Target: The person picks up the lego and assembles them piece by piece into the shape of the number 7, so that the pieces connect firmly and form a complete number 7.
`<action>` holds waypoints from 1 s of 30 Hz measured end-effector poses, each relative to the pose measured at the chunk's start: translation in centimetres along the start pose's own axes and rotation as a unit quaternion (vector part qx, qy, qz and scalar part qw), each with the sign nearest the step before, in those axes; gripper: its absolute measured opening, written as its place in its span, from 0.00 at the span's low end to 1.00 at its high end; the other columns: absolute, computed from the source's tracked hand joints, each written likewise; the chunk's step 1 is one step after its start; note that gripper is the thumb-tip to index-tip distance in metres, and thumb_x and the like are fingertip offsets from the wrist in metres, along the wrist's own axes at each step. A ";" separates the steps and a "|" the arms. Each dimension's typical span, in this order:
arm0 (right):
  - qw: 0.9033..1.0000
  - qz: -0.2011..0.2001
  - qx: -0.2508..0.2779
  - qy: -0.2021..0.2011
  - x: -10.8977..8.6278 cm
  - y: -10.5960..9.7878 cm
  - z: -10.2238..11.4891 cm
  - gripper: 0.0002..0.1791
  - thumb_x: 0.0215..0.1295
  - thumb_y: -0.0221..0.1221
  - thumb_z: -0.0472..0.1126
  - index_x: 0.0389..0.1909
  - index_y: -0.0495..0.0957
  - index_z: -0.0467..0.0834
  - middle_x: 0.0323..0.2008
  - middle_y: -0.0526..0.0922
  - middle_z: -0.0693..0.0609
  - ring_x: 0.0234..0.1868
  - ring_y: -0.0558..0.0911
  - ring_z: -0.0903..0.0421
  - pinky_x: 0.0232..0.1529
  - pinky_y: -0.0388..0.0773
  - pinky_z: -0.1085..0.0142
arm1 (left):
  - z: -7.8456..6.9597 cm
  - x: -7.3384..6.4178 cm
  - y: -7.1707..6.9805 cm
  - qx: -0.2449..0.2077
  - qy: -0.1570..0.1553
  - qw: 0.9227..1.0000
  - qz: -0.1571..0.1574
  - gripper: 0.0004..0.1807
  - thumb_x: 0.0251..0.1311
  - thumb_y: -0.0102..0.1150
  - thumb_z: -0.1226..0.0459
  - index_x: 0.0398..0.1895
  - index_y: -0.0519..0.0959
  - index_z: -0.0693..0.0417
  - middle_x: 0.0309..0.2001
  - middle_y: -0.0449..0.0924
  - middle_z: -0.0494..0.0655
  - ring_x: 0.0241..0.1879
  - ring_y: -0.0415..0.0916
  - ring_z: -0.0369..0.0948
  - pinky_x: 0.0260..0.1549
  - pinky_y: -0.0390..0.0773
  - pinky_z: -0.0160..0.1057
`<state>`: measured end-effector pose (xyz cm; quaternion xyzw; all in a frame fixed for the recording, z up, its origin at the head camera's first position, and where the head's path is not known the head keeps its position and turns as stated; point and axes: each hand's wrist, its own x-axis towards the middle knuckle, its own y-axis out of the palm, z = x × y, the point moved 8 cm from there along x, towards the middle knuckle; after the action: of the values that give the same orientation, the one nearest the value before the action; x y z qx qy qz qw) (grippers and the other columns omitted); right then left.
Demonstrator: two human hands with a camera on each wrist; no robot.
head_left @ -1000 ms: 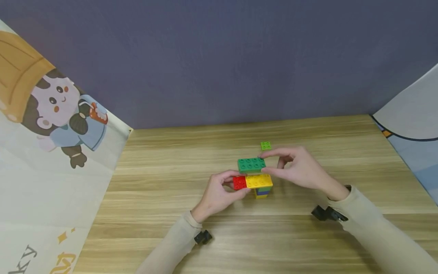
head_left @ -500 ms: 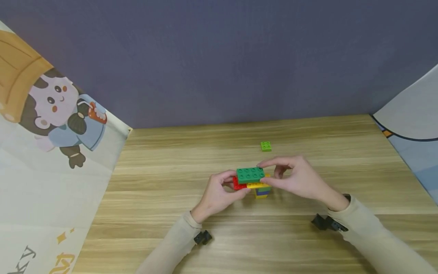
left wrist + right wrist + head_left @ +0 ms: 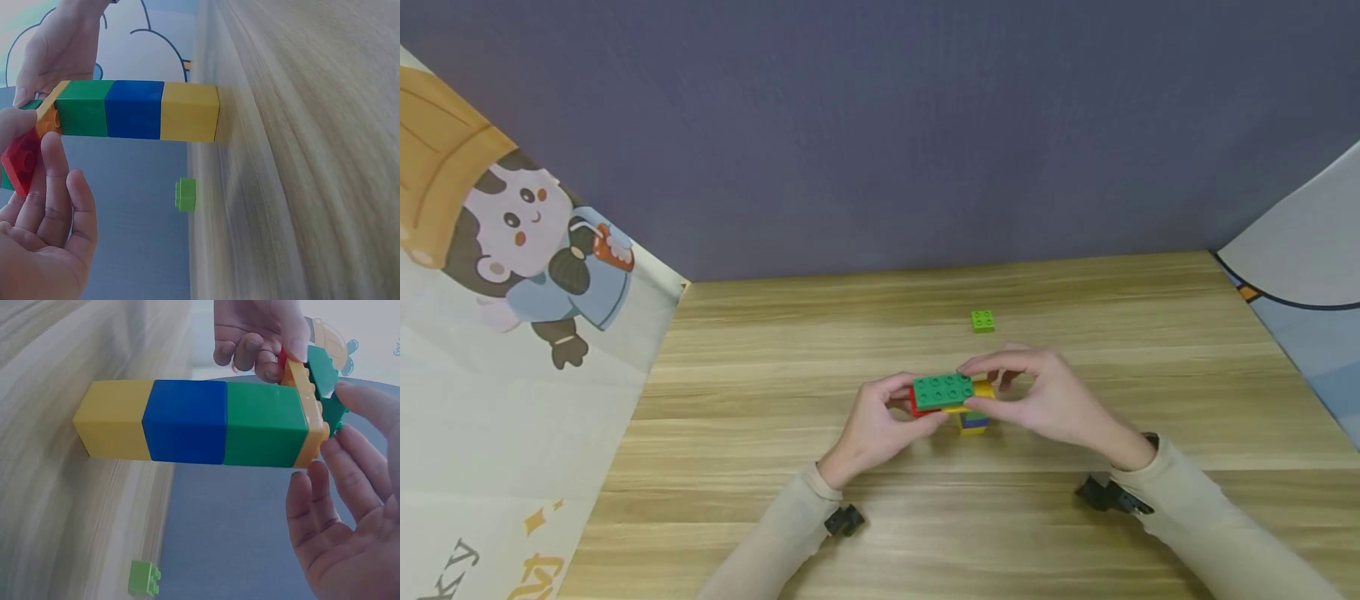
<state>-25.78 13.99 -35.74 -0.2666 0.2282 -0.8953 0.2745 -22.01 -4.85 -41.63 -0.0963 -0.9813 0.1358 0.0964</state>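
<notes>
- Green brick point(image 3: 943, 392): located above the flat yellow brick point(image 3: 306, 415) and the red brick point(image 3: 24, 156), tilted, with a gap visible above the yellow studs
- Right hand point(image 3: 1037, 396): grasps the right end of the green brick between thumb and fingers
- Left hand point(image 3: 880, 425): grasps the red brick and the adjoining end of the flat yellow brick, thumb on the near side
- Column: supports the flat yellow brick; from top to bottom, green block point(image 3: 265, 425), blue block point(image 3: 186, 422), yellow block point(image 3: 115, 419); stands upright on the wooden table point(image 3: 775, 350)
- Small lime brick point(image 3: 982, 322): on the table, behind the column, apart from both hands
</notes>
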 end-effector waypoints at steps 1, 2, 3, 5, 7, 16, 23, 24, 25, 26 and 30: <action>1.000 -0.002 -0.002 -0.003 0.0 0.0 0.0 0.20 0.56 0.80 0.36 0.50 0.91 0.49 0.48 0.92 0.55 0.36 0.83 0.63 0.36 0.86 0.64 | 0.0 0.0 0.0 -0.001 0.000 1.000 0.001 0.20 0.60 0.77 0.65 0.56 0.86 0.57 0.45 0.93 0.52 0.38 0.85 0.32 0.43 0.85 0.34; 1.000 -0.004 -0.003 -0.005 -0.1 0.1 0.0 0.20 0.56 0.80 0.36 0.50 0.91 0.49 0.48 0.92 0.55 0.37 0.83 0.63 0.36 0.86 0.64 | 0.0 0.0 0.0 -0.002 0.001 1.000 0.001 0.20 0.60 0.77 0.65 0.56 0.86 0.57 0.45 0.93 0.53 0.38 0.85 0.32 0.43 0.85 0.34; 1.000 -0.006 -0.005 -0.008 -0.1 0.1 0.0 0.21 0.55 0.80 0.35 0.50 0.91 0.49 0.48 0.92 0.55 0.37 0.82 0.63 0.36 0.85 0.64 | 0.0 0.0 0.1 -0.005 0.002 1.000 0.002 0.20 0.61 0.77 0.65 0.56 0.86 0.58 0.45 0.93 0.53 0.38 0.85 0.32 0.43 0.85 0.34; 1.000 -0.010 -0.010 -0.013 -0.2 0.1 0.1 0.21 0.54 0.81 0.35 0.50 0.91 0.50 0.48 0.92 0.56 0.38 0.82 0.63 0.36 0.84 0.65 | 0.0 0.0 0.1 -0.008 0.006 1.000 0.004 0.20 0.61 0.76 0.65 0.56 0.86 0.58 0.46 0.92 0.54 0.38 0.85 0.32 0.43 0.86 0.35; 1.000 -0.015 -0.017 -0.019 -0.2 0.2 0.1 0.22 0.53 0.81 0.35 0.50 0.91 0.50 0.48 0.92 0.56 0.41 0.83 0.62 0.39 0.84 0.65 | 0.0 0.1 0.1 -0.010 0.009 1.000 0.004 0.20 0.61 0.76 0.66 0.56 0.86 0.59 0.46 0.92 0.55 0.38 0.85 0.32 0.42 0.86 0.36; 0.998 -0.020 -0.024 -0.048 -0.2 0.5 0.6 0.23 0.52 0.81 0.33 0.51 0.91 0.48 0.50 0.92 0.54 0.52 0.89 0.57 0.58 0.81 0.74 | -0.1 0.1 0.0 -0.018 0.001 1.000 0.004 0.21 0.60 0.76 0.67 0.57 0.86 0.59 0.47 0.92 0.54 0.38 0.84 0.32 0.42 0.85 0.33; 0.998 -0.013 -0.014 -0.060 -0.2 0.6 0.7 0.23 0.53 0.80 0.31 0.51 0.90 0.47 0.51 0.92 0.52 0.53 0.90 0.55 0.58 0.81 0.77 | -0.1 0.1 0.0 -0.035 -0.011 0.999 0.011 0.22 0.60 0.76 0.67 0.58 0.85 0.62 0.48 0.92 0.58 0.39 0.86 0.32 0.42 0.88 0.36; 0.998 -0.014 -0.014 -0.063 -0.2 0.6 0.7 0.23 0.53 0.80 0.31 0.51 0.90 0.46 0.51 0.92 0.52 0.53 0.90 0.55 0.58 0.81 0.77 | -0.1 0.1 0.1 -0.038 -0.013 0.999 0.013 0.23 0.60 0.76 0.67 0.58 0.85 0.63 0.48 0.91 0.59 0.39 0.86 0.32 0.42 0.88 0.37; 0.998 -0.014 -0.014 -0.065 -0.2 0.6 0.7 0.23 0.53 0.80 0.31 0.51 0.90 0.46 0.51 0.92 0.52 0.52 0.90 0.55 0.58 0.81 0.77 | -0.2 0.1 0.1 -0.041 -0.015 0.999 0.015 0.23 0.60 0.76 0.67 0.58 0.85 0.63 0.48 0.91 0.59 0.39 0.87 0.32 0.42 0.89 0.36; 0.998 -0.014 -0.014 -0.067 -0.2 0.6 0.7 0.23 0.52 0.80 0.31 0.51 0.90 0.46 0.51 0.92 0.51 0.52 0.90 0.55 0.58 0.81 0.77 | -0.2 0.1 0.1 -0.043 -0.017 0.999 0.018 0.22 0.60 0.76 0.67 0.58 0.85 0.63 0.48 0.91 0.59 0.39 0.86 0.32 0.42 0.88 0.36; 0.997 -0.015 -0.016 -0.075 -0.2 0.6 0.8 0.24 0.52 0.80 0.30 0.51 0.90 0.45 0.51 0.92 0.51 0.52 0.90 0.53 0.58 0.81 0.77 | -0.2 0.1 0.1 -0.062 -0.023 0.997 0.031 0.22 0.62 0.74 0.68 0.59 0.84 0.64 0.49 0.90 0.61 0.40 0.88 0.36 0.43 0.89 0.35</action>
<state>-24.94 13.45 -35.56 -0.3407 0.2175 -0.8730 0.2730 -22.01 -4.72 -41.43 -0.1288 -0.9865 0.0795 0.0630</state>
